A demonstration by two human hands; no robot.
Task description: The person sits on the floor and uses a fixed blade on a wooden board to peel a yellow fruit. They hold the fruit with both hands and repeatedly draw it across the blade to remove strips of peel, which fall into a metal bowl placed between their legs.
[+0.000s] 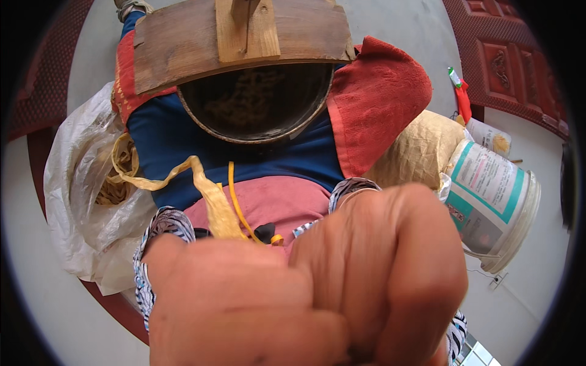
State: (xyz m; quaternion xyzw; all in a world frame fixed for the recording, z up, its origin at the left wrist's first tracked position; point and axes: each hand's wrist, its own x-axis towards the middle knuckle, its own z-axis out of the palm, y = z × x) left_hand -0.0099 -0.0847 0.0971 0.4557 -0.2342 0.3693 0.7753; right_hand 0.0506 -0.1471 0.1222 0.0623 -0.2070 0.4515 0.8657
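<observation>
My left hand (242, 297) and my right hand (389, 270) are close to the camera, pressed together with their fingers curled, and slightly blurred. A crinkled pale-yellow strip (215, 203) runs from a white plastic sack (73, 201) across my lap and disappears behind my left hand, which appears to hold it. A narrower, brighter yellow band (236, 194) sticks up behind the hands, and a small yellow curl (277, 239) shows beside it. The fingertips are hidden, so whatever is in my right hand cannot be made out.
A dark round pan (256, 137) rests at my lap under a wooden board (183, 50) with a wooden block (247, 41). A red towel (384, 91) drapes alongside. Rightward are a brown paper sack (416, 142), a labelled plastic bucket (490, 201) and a carved red door (508, 64).
</observation>
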